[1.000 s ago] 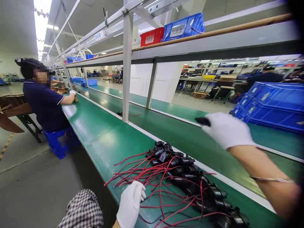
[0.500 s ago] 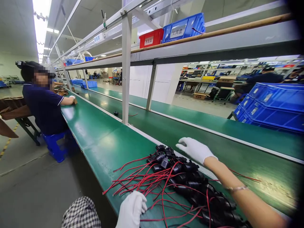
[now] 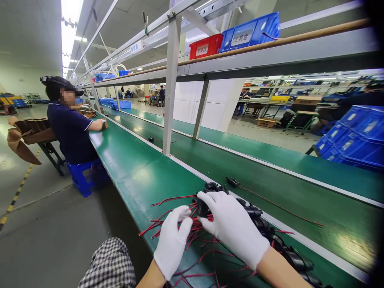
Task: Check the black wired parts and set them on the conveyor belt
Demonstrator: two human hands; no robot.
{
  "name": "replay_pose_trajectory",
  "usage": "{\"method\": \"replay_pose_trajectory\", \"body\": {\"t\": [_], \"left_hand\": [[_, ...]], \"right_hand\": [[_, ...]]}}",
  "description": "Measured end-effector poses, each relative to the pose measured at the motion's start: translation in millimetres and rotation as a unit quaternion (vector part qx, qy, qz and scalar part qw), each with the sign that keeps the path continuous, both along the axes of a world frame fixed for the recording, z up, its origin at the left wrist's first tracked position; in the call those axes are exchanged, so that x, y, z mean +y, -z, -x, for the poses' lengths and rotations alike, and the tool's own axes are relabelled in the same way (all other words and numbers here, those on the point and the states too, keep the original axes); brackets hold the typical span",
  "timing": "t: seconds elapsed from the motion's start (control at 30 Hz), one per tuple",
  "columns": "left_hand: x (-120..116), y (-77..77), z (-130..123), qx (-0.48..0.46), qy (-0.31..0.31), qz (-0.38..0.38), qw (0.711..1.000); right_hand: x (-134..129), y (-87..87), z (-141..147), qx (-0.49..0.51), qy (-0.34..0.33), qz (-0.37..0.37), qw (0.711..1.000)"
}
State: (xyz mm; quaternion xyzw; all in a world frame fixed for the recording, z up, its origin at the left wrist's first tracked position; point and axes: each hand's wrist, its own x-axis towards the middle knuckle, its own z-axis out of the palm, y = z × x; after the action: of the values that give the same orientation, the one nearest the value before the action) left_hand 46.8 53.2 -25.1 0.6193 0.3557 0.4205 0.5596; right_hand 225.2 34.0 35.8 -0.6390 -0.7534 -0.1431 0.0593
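Observation:
A pile of black cylindrical plastic parts point(image 3: 282, 248) with red and black wires point(image 3: 192, 276) lies along the right edge of the green bench. My white-gloved right hand point(image 3: 231, 224) reaches over the pile, its thumb and fingers closed around one black wired part point(image 3: 203, 208). To the left of it, my gloved left hand point(image 3: 174, 238) hovers by the wires with thumb and fingers apart and curved, seemingly empty. Some wires pass behind both hands, and the right hand hides the middle of the pile. A single black part with a wire point(image 3: 232, 182) rests on the belt beyond.
Along the bench point(image 3: 129, 160) runs a lower green belt point(image 3: 270, 188), with a white post point(image 3: 171, 88) between them. A red bin point(image 3: 205, 46) and a blue bin point(image 3: 250, 32) stand on the shelf above. A co-worker point(image 3: 69, 128) sits at far left. Blue crates point(image 3: 357, 136) are stacked at right.
My right hand has come back from over the belt to the pile and closed on a black part, uncovering the one on the belt. My left hand has risen toward it.

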Motion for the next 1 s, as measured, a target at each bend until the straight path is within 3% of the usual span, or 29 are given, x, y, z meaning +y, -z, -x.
{"method": "replay_pose_trajectory", "body": {"t": [0.17,0.23,0.33,0.47,0.6,0.73,0.9,1.0], "left_hand": [[-6,-29.0,13,-0.130,0.184,0.040,0.974],[-14,-35.2,23,-0.138,0.209,0.049,0.967],[-24,-41.5,33,-0.139,0.233,0.056,0.961],[-30,-44.5,34,-0.138,0.248,0.060,0.957],[-34,-43.2,31,-0.145,0.258,0.070,0.953],[-43,-37.8,29,-0.141,0.230,0.074,0.960],[-48,-35.3,26,-0.147,0.201,0.062,0.967],[-47,-37.8,26,-0.171,0.192,0.113,0.960]], "right_hand": [[-37,-2.0,26,0.096,-0.161,-0.102,0.977],[-49,-8.4,25,0.201,-0.198,-0.122,0.952],[-63,-22.3,21,0.330,-0.201,-0.110,0.916],[-71,-30.6,23,0.376,-0.224,-0.065,0.897],[-71,-29.1,28,0.327,-0.245,-0.090,0.908],[-70,-29.5,30,0.316,-0.246,-0.071,0.914],[-66,-18.1,30,0.320,-0.243,-0.067,0.913],[-64,-7.6,34,0.381,-0.195,0.003,0.904]]}}
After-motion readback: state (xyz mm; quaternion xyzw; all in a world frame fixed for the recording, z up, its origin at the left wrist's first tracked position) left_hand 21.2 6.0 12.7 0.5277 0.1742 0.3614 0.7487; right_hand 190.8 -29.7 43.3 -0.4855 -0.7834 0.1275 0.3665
